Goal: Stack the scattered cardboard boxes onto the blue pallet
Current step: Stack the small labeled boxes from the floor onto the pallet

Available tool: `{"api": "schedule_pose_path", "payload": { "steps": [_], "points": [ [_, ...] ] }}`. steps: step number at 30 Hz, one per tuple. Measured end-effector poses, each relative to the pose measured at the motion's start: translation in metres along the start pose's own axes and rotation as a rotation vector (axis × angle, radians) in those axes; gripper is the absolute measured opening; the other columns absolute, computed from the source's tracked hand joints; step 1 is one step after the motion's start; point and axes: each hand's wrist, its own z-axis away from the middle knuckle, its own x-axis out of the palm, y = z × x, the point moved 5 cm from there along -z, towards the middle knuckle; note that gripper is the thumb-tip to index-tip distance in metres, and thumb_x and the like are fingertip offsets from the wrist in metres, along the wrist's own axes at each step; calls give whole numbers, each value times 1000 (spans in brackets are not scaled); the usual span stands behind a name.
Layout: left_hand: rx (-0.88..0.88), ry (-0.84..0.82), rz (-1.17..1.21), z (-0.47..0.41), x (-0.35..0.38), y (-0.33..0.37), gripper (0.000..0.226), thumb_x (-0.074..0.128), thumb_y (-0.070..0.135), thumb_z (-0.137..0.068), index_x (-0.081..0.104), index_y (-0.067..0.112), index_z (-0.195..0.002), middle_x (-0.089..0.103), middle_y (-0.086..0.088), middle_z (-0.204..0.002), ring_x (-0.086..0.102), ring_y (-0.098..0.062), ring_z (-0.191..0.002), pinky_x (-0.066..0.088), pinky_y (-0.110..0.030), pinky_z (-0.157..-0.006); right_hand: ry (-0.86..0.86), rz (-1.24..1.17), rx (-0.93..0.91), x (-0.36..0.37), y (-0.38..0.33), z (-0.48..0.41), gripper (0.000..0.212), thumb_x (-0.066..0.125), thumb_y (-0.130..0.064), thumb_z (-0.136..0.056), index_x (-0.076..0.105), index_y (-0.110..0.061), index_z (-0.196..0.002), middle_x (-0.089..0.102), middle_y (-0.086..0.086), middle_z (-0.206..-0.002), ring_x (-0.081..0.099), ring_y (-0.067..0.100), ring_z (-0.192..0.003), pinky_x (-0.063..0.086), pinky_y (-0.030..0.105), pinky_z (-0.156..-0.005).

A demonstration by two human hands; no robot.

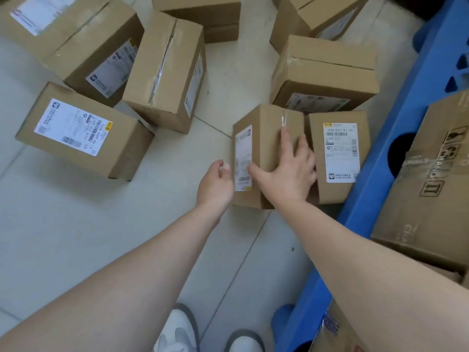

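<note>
I am laying my right hand flat and spread on the top of a small cardboard box standing on the floor at the centre of the frame, fingers fanned toward its taped seam, thumb reaching over the edge onto the white label on its left face. My left hand is hovering just beside that labelled face, fingers loosely curled and empty, not quite touching. Just right of this box, touching it, a second labelled box is leaning against the blue pallet, which is running down the right side of the frame. A larger printed box is sitting on the pallet at the right edge. More boxes are lying scattered across the pale tiled floor in the upper half, one with a big label at the left. My white shoes are showing at the bottom.
</note>
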Motion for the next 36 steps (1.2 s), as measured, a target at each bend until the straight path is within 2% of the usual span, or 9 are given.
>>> {"api": "schedule_pose_path", "payload": {
  "steps": [3, 7, 10, 15, 24, 26, 29, 33, 36],
  "points": [
    [31, 40, -10, -10, -12, -6, 37, 28, 35, -101, 48, 21, -129, 59, 0, -123, 56, -23, -114, 45, -32, -91, -143, -362, 17, 20, -3, 8, 94, 65, -54, -69, 14, -40, -146, 19, -1, -156, 20, 21, -139, 25, 45, -111],
    [-31, 45, -77, -20, -23, -20, 50, 27, 39, -100, 25, 20, -146, 48, -2, -141, 46, -26, -126, 38, -38, -104, -307, -670, 136, 51, 3, 16, 76, 55, -40, -81, 14, -43, -146, 28, -17, -152, 29, 7, -139, 26, 36, -115],
    [16, 44, -61, -15, -23, -22, 51, 27, 32, -102, 15, 27, -151, 39, 5, -148, 38, -20, -134, 30, -29, -104, -313, -648, 132, 59, 1, 21, 60, 40, -29, -97, 11, -38, -148, 24, -16, -153, 25, 7, -140, 18, 22, -112],
    [109, 106, -15, 8, -34, -17, 50, 27, 29, -102, 13, 31, -150, 32, 11, -152, 32, -13, -138, 24, -22, -106, -224, -572, 93, 40, -9, 35, 51, 29, -28, -101, 13, -30, -149, 25, -14, -154, 26, 7, -139, 18, 13, -98],
    [277, 273, -13, 99, -73, 52, 48, 29, 27, -101, 23, 31, -148, 40, 9, -147, 33, -17, -136, 25, -37, -114, -42, -611, 81, -76, -47, 82, 47, 31, -28, -101, 23, -31, -147, 37, -10, -149, 36, 11, -134, 24, 14, -92],
    [319, 274, 27, 127, -82, 78, 47, 30, 24, -102, 26, 27, -148, 40, 17, -139, 31, -9, -135, 23, -26, -114, -13, -635, 88, -110, -56, 95, 47, 32, -26, -101, 24, -32, -147, 39, -10, -147, 39, 11, -131, 28, 18, -94],
    [324, 249, 93, 172, -94, 116, 46, 30, 24, -102, 27, 28, -148, 34, 25, -129, 27, 12, -120, 21, -1, -94, 21, -648, 84, -162, -68, 113, 47, 33, -26, -101, 25, -33, -147, 45, -8, -141, 44, 12, -125, 34, 22, -94],
    [341, 218, 128, 230, -104, 161, 45, 30, 26, -102, 27, 32, -147, 37, 18, -145, 31, 10, -122, 22, -5, -90, 71, -656, 79, -233, -78, 137, 47, 33, -27, -101, 25, -34, -146, 46, -9, -141, 43, 10, -126, 38, 26, -100],
    [380, 192, 137, 267, -105, 191, 45, 30, 25, -102, 28, 31, -147, 36, 15, -148, 32, 1, -133, 22, -5, -91, 107, -687, 97, -281, -77, 157, 46, 32, -26, -101, 25, -35, -146, 48, -16, -134, 44, 4, -120, 31, 15, -90]
  ]
}}
